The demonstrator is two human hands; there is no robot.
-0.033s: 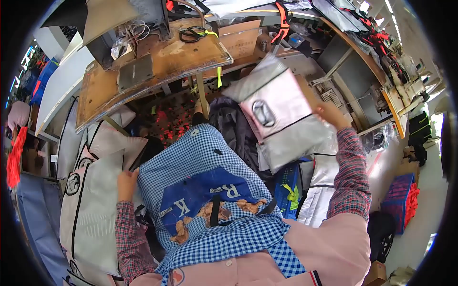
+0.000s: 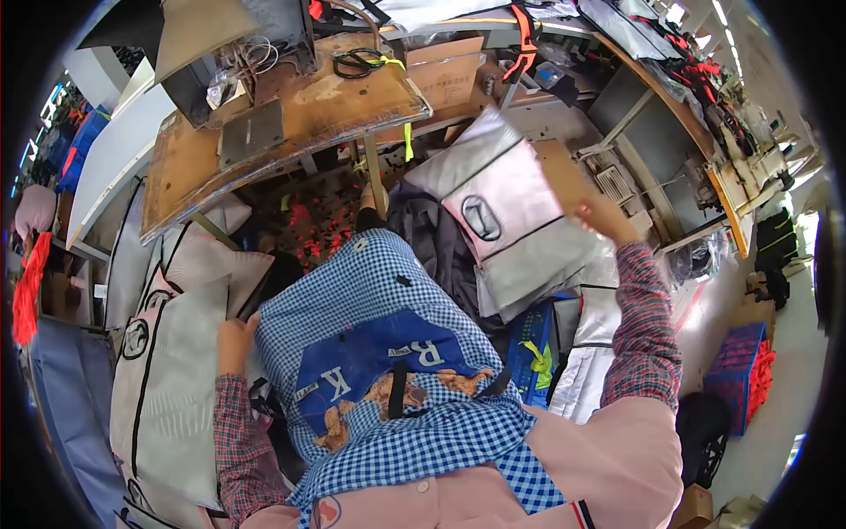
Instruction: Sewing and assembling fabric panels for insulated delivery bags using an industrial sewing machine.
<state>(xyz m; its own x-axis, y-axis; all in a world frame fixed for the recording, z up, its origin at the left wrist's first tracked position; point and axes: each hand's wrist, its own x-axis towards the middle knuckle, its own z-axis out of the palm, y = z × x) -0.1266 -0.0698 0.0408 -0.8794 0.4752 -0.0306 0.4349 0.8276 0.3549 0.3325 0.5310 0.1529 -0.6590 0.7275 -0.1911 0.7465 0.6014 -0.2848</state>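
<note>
My right hand [image 2: 604,219] is at the right edge of a silver-and-pale-pink fabric panel [image 2: 507,185] with black trim and an oval black-rimmed opening. Its fingers are closed at that edge, and the panel lies slanted over a dark grey cloth [image 2: 432,234]. My left hand [image 2: 235,342] is closed beside the left edge of the blue checked apron [image 2: 352,273] on my lap. What its fingers hold, if anything, is hidden. Next to it, on the left, several similar silver panels [image 2: 172,379] with black piping lie piled.
A worn wooden machine table [image 2: 344,97] stands ahead, with red scraps [image 2: 317,234] on the floor below. Brown cardboard [image 2: 560,172] is behind the panel. More silver material [image 2: 586,353] hangs right of my lap. A blue crate [image 2: 736,370] with red cloth stands farther right.
The panel has shifted slightly left and down, and its blur has gone. My right hand has moved a little left and down with it. My left hand has hardly moved.
</note>
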